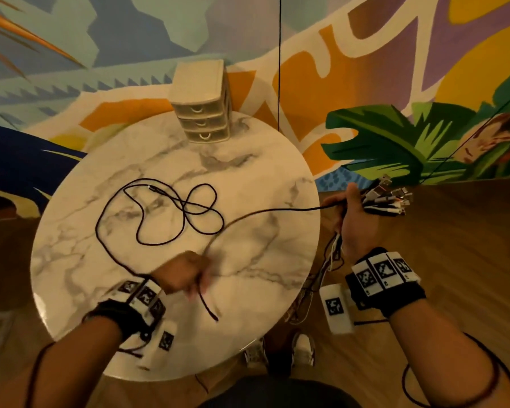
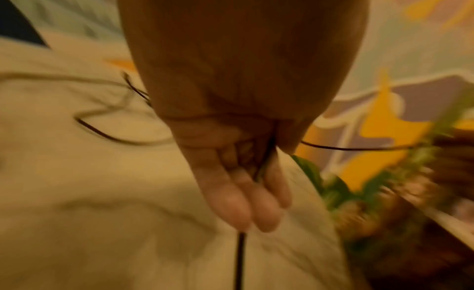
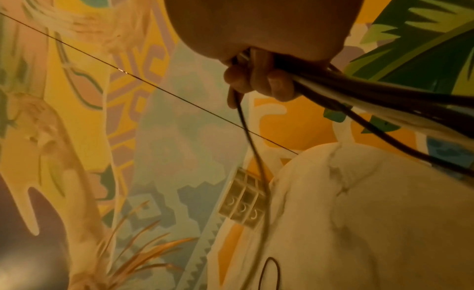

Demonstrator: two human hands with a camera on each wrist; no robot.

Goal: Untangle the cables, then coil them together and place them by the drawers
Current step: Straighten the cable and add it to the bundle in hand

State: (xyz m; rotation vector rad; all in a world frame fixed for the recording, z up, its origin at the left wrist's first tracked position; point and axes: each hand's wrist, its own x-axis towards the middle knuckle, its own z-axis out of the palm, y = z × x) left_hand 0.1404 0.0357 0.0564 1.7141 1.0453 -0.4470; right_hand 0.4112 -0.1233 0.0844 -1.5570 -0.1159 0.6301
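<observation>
A thin black cable (image 1: 159, 219) lies in loose loops on the round marble table (image 1: 262, 172). One stretch runs taut to my right hand (image 1: 352, 213), held off the table's right edge. That hand grips a bundle of cables (image 3: 364, 95), whose plug ends (image 1: 389, 198) fan out past the fingers; the rest hangs toward the floor. My left hand (image 1: 186, 273), blurred, is over the table's near side, fingers (image 2: 246, 205) curled round the black cable (image 2: 60, 260), whose end (image 1: 209, 310) trails below. A small beige drawer unit (image 1: 199, 101) stands at the far edge.
A painted mural wall (image 1: 395, 83) rises right behind the table. Wooden floor (image 1: 454, 245) lies to the right, and my shoes (image 1: 304, 348) show under the near edge. A thin dark line (image 1: 279, 63) hangs down by the drawers. Both wrists carry marker bands.
</observation>
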